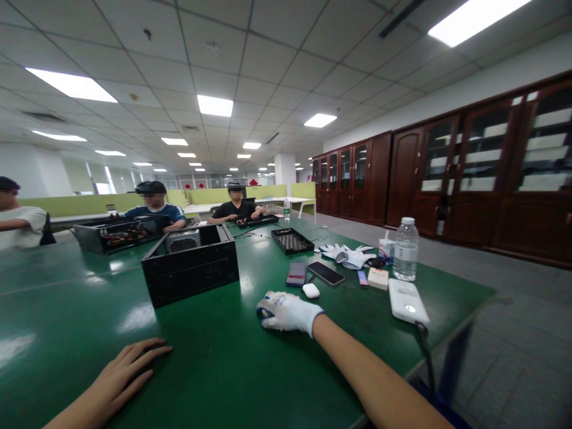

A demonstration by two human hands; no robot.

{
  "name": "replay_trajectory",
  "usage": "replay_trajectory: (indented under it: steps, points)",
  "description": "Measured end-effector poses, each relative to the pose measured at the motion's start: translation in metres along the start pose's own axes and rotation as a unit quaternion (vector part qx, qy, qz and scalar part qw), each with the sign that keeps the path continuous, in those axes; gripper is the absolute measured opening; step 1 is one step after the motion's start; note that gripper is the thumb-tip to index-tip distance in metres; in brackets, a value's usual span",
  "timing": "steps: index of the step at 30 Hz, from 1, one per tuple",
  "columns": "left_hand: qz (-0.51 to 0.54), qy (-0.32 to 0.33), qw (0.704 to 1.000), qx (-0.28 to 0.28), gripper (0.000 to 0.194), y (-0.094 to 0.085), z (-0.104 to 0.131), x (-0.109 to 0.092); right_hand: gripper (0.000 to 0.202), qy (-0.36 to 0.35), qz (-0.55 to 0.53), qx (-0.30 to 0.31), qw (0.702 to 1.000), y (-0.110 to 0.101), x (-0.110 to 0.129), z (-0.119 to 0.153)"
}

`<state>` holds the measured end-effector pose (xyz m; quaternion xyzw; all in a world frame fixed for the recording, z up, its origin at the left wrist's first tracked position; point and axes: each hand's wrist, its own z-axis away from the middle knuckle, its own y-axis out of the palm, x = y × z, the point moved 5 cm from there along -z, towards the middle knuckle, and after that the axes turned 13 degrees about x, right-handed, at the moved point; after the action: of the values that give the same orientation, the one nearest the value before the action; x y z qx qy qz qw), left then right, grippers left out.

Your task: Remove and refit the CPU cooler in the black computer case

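My bare left hand (123, 378) rests on the green tabletop (210, 357) with its fingers stretched out and nothing in it. A white work glove with blue edging covers my right hand (286, 311), whose fingers curl inward above the table. What the curled fingers hold, if anything, is hidden. Close to that hand lie a white earphone case (311, 291), a dark flat case with a reddish panel (296, 273) and a black smartphone (326, 273). Between my hands, farther back, stands an open black computer case (192, 271) with a metal power supply (183, 239) inside.
A pair of white gloves (351, 255), a small box (378, 278), a water bottle (406, 249) and a white power bank-like device (408, 301) with a cable occupy the right side. A black tray (292, 241) lies mid-table. Several people sit beyond, near another computer case (118, 232).
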<state>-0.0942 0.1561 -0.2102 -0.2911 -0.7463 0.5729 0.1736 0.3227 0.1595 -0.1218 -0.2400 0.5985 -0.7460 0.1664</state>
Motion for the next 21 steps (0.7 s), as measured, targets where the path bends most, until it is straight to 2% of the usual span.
replay_trajectory:
  steps: [9, 21]
  points:
    - [0.001, 0.015, 1.000, -0.009, 0.039, 0.002, -0.003, 0.000, 0.048, 0.002, -0.001, -0.001, 1.000, 0.003, -0.004, -0.002]
    - [0.034, -0.010, 0.999, -0.002, 0.039, 0.014, -0.002, 0.003, 0.042, -0.001, -0.045, -0.009, 0.999, 0.006, -0.010, -0.007]
